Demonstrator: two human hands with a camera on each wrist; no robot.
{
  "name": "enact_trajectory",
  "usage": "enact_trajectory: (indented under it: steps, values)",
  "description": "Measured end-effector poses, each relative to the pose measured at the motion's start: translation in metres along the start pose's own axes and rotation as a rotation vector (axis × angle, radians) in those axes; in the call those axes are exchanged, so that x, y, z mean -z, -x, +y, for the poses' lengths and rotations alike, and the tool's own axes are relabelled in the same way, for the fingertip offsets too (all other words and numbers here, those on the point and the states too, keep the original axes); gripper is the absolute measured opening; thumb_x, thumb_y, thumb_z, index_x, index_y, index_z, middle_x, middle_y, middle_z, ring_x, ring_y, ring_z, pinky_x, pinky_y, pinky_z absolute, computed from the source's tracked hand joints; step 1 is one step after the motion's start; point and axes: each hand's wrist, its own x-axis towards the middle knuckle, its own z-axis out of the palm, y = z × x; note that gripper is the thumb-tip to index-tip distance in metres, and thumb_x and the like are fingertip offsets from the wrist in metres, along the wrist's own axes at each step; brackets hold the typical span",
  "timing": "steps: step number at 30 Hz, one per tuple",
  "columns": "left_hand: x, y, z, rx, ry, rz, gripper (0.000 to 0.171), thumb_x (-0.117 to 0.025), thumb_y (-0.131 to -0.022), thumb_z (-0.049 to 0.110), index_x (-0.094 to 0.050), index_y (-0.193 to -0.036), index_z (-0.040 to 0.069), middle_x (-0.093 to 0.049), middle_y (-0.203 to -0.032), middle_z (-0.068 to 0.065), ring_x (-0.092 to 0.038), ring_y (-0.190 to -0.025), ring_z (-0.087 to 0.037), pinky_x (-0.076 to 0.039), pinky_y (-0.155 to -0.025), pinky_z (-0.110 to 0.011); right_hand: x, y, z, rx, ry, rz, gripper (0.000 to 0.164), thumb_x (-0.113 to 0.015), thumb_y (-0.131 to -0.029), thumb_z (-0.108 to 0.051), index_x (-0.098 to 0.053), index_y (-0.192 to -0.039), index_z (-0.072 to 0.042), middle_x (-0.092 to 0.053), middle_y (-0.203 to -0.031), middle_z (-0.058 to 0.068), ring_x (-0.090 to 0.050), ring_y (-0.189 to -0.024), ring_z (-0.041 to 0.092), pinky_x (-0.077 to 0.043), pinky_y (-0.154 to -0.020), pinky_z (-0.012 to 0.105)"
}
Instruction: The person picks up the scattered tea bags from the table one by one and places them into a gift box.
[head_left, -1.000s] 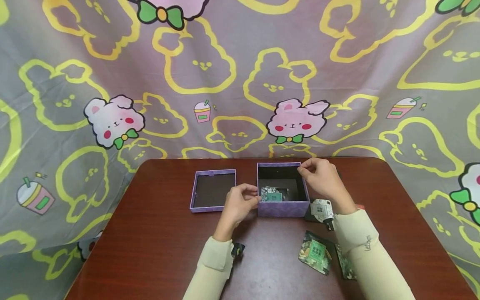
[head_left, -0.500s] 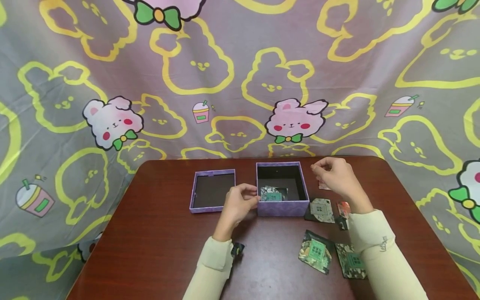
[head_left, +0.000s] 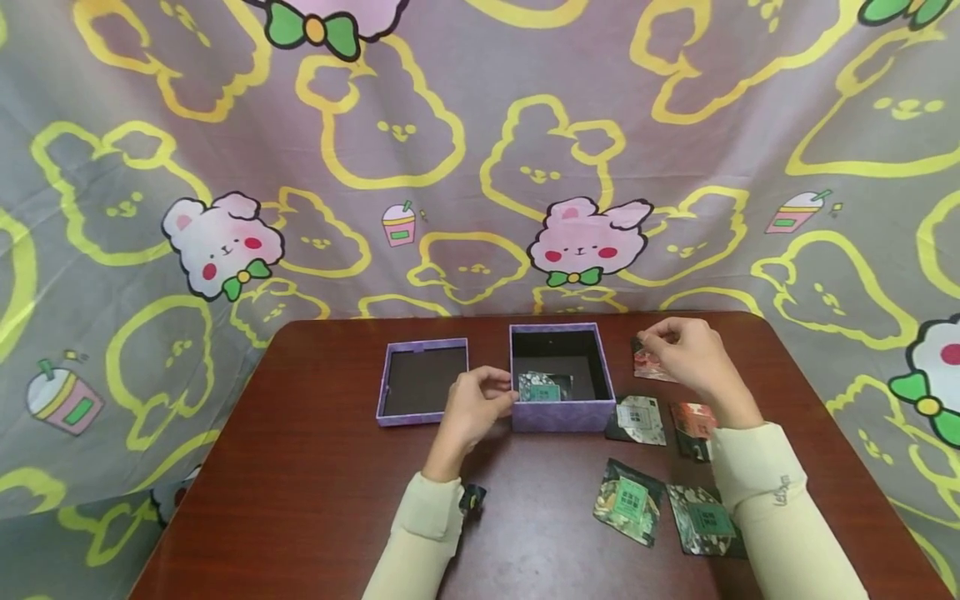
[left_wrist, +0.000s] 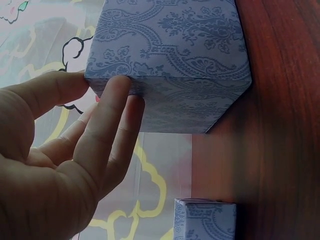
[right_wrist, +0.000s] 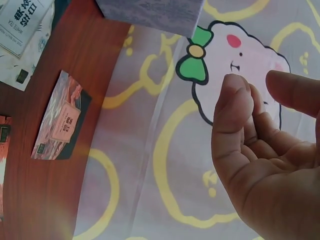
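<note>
My left hand point(head_left: 471, 410) touches the near left corner of a purple patterned box point(head_left: 566, 416), fingertips against its left side in the left wrist view point(left_wrist: 172, 40). The box stands open at the top. Inside it lie tea packets point(head_left: 542, 390), the front one with a green label. My right hand point(head_left: 690, 350) is raised over the table's far right, thumb and fingers apart and loosely bent, nothing between them in the right wrist view point(right_wrist: 270, 155). Below it lies a reddish tea packet point(head_left: 647, 363), partly hidden from the head view.
The box's shallow lid point(head_left: 412, 419) lies left of it. More tea packets lie on the right: a white one point(head_left: 639, 419), a red one point(head_left: 696, 421), and two green-labelled ones, one point(head_left: 628, 502) left of the other point(head_left: 705, 518). A small black item point(head_left: 472, 498) shows beside my left sleeve.
My right hand has moved away from the box's right rim, rightward, uncovering the reddish packet and the red packet. My left hand has stayed at the box.
</note>
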Motion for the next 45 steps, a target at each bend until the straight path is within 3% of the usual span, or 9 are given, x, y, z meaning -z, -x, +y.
enact_trajectory:
  steps: [4, 8, 19, 28, 32, 45]
  values:
    - [-0.001, 0.001, 0.001, 0.006, -0.006, -0.003, 0.023, -0.072, -0.076, -0.001, -0.063, -0.097, -0.001, -0.064, -0.087, -0.014, -0.065, -0.075, -0.02, -0.056, -0.058, -0.029, 0.003, 0.003, 0.004, -0.053, -0.03, 0.0, 0.044, -0.051, -0.088, -0.051, -0.064, -0.096, -0.01, -0.061, -0.076, 0.01, -0.049, -0.047, 0.022, -0.042, -0.042, 0.035]
    - [0.0, 0.001, 0.001, 0.013, -0.009, 0.007, 0.022, -0.072, -0.076, -0.001, -0.064, -0.096, 0.0, -0.064, -0.086, -0.011, -0.065, -0.074, -0.018, -0.056, -0.058, -0.029, 0.006, 0.005, 0.009, -0.105, -0.084, -0.002, 0.05, -0.052, -0.086, -0.054, -0.063, -0.098, -0.008, -0.062, -0.075, 0.009, -0.057, -0.054, 0.024, -0.047, -0.047, 0.036]
    - [-0.001, 0.001, -0.001, 0.016, -0.02, 0.007, 0.022, -0.071, -0.076, -0.001, -0.064, -0.097, 0.001, -0.064, -0.087, -0.011, -0.065, -0.074, -0.017, -0.056, -0.058, -0.029, 0.015, 0.011, 0.025, -0.106, -0.039, 0.008, 0.054, -0.046, -0.086, -0.058, -0.063, -0.099, -0.008, -0.067, -0.082, 0.006, -0.062, -0.069, 0.021, -0.05, -0.063, 0.037]
    - [-0.001, 0.001, -0.001, 0.02, -0.02, 0.003, 0.022, -0.071, -0.077, 0.0, -0.063, -0.098, 0.001, -0.064, -0.088, -0.01, -0.065, -0.076, -0.017, -0.056, -0.059, -0.029, 0.02, 0.016, 0.039, -0.116, -0.061, 0.044, 0.05, -0.048, -0.089, -0.051, -0.064, -0.097, -0.005, -0.065, -0.084, 0.011, -0.062, -0.071, 0.021, -0.053, -0.057, 0.033]
    - [0.001, 0.002, 0.0, 0.023, -0.015, 0.017, 0.023, -0.071, -0.076, 0.0, -0.063, -0.097, 0.001, -0.064, -0.087, -0.011, -0.065, -0.075, -0.017, -0.056, -0.059, -0.029, 0.021, 0.019, 0.042, -0.114, -0.062, 0.022, 0.046, -0.048, -0.091, -0.046, -0.063, -0.099, -0.003, -0.064, -0.086, 0.012, -0.061, -0.073, 0.022, -0.053, -0.057, 0.033]
    - [0.0, 0.002, -0.001, 0.016, -0.033, 0.004, 0.026, -0.072, -0.076, 0.001, -0.063, -0.1, -0.003, -0.064, -0.086, -0.01, -0.065, -0.074, -0.017, -0.056, -0.058, -0.029, 0.028, 0.034, 0.07, -0.181, -0.045, 0.032, 0.051, -0.049, -0.09, -0.048, -0.061, -0.1, 0.0, -0.062, -0.089, 0.017, -0.06, -0.073, 0.023, -0.053, -0.058, 0.035]
